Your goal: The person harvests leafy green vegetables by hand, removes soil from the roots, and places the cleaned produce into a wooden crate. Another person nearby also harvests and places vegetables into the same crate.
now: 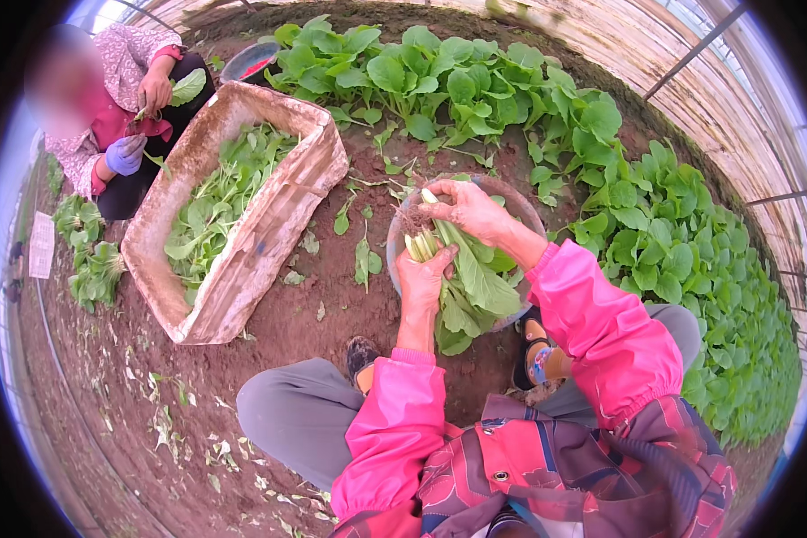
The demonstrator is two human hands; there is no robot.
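Observation:
A bunch of leafy greens (471, 296) is gripped around its pale stems by my left hand (422, 279). Its leaves hang down to the right, below the hand. My right hand (467, 212) pinches a single stalk (430, 196) near its root end, just above the bunch. Brown thread-like roots (413, 218) show between the two hands. Both hands are over a round basin (521, 195) with a worn, dirty rim. More leaves lie inside it, partly hidden by my hands and the bunch.
A long dirt-stained foam box (255, 296) holds loose greens (225, 195). Beyond it a crouching person (124, 87), one hand gloved, handles a plant. Tied-looking bunches (94, 269) lie on the soil. Growing greens (444, 81) curve along the far and right sides. Another basin (242, 60) stands behind the box.

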